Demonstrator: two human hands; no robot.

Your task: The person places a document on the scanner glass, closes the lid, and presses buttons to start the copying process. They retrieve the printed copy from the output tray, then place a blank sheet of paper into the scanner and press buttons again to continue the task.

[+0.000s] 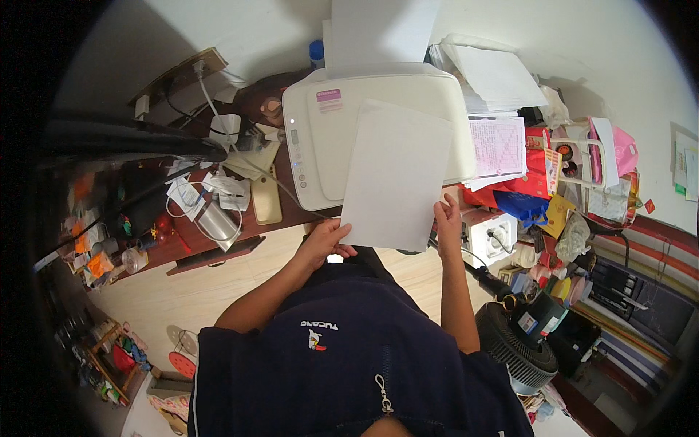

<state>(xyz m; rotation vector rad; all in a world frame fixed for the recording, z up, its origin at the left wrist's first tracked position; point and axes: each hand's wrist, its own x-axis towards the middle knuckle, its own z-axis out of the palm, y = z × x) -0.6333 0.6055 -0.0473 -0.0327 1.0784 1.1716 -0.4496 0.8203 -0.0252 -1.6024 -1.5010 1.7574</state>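
A blank white sheet of paper [397,175], perhaps several sheets together, lies slanted over the white printer [331,164], its near end reaching past the printer's front. At its lower left corner my left hand [328,242] pinches it, thumb on the top side. Beside the right edge my right hand [448,217] is raised, fingers apart and thumb at or very near the paper's edge. The printer's lid is down, and a small light shows on its left control strip. More white paper [382,29] stands upright in the feeder behind.
Stacked papers [495,76] and printed sheets [499,149] lie right of the printer. A gold phone [266,201], cables and a metallic cylinder [218,224] are on the left. A white power strip box [489,237] and a dark fan [513,346] stand at the right.
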